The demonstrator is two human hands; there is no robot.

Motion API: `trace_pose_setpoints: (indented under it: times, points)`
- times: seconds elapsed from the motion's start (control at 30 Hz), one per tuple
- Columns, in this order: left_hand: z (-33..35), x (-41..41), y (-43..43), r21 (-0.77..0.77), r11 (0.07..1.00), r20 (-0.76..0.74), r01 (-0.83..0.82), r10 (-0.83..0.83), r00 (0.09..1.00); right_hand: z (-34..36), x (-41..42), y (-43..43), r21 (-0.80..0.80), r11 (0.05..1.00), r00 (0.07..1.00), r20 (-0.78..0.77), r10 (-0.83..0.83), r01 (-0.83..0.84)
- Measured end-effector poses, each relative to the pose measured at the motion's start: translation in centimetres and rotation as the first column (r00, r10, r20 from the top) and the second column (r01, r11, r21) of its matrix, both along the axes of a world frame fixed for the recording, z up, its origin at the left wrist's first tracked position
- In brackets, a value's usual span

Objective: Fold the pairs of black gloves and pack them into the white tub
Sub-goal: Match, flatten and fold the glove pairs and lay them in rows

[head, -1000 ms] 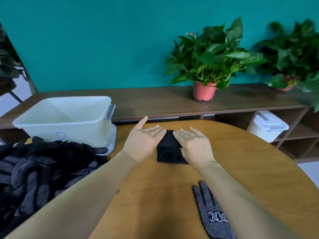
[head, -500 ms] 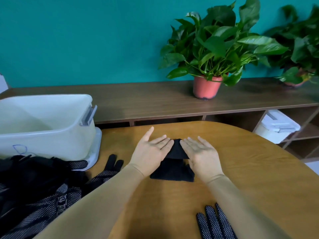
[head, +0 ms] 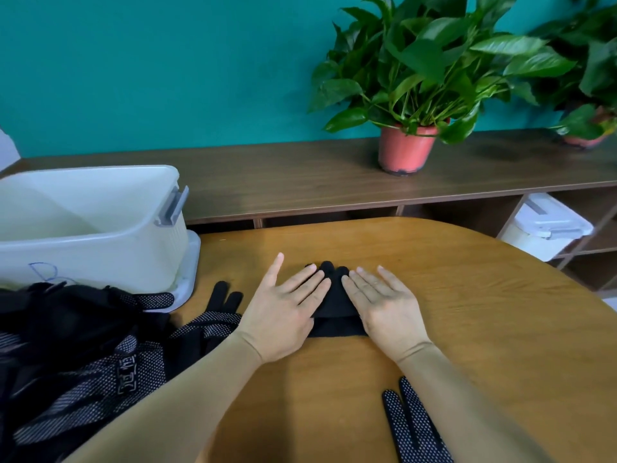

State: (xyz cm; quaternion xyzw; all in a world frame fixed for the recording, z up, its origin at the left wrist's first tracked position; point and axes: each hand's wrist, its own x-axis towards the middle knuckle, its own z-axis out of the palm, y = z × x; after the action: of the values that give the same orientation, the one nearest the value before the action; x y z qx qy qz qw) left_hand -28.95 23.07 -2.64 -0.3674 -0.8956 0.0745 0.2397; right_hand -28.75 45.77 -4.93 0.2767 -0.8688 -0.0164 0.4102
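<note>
Head camera gives us, at 9 o'clock on the table, a heap of black knit gloves with white grip dots (head: 66, 355); one carries a white printed patch we cannot read. Behind it, at 10 o'clock, stands the white plastic tub (head: 100, 248), with a blue scrawl on its near wall, illegible. A loose black dotted glove (head: 213, 315) lies just beside our left hand (head: 283, 312), which presses flat, fingers straight and together, thumb spread. Between both hands at the centre of the oval wooden table (head: 467, 329) lies the flat black fabric glove bundle (head: 335, 295). Its long axis runs near to far: fingertips point to 12 o'clock, cuff edge at 6. Our right hand (head: 384, 305) presses its other side, fingers straight, slightly apart. Another black dotted glove (head: 414, 426) lies at 5 o'clock, fingers pointing to 12.
</note>
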Motion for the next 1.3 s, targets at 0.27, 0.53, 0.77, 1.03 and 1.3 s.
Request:
trace_pose_setpoints:
  times: [0.27,0.53,0.77,1.03,1.3]
  points:
    - [-1.2,0.2,-1.7,-0.067,0.996,0.12,0.056,-0.048,0.992,0.8,0.5,0.3,0.126,0.992,0.999,0.036,0.014,-0.019]
    - [-1.5,0.9,-1.3,-0.031,0.995,0.015,0.09,-0.09,0.996,0.3,2.3,0.6,0.178,0.984,0.999,0.048,-0.02,0.012]
    - [-1.3,1.3,-1.4,-0.121,0.983,-0.135,0.136,-0.152,0.979,0.5,2.7,0.4,0.209,0.978,1.0,0.023,-0.015,0.01]
    - [-0.8,2.1,-1.4,0.077,0.99,-0.193,0.118,-0.102,0.976,0.6,2.8,0.4,0.207,0.978,0.998,0.062,-0.023,0.01]
    - [-0.3,2.4,-0.5,0.148,0.983,-0.192,0.105,-0.076,0.978,0.8,2.9,0.3,0.203,0.979,0.997,0.072,-0.026,0.011]
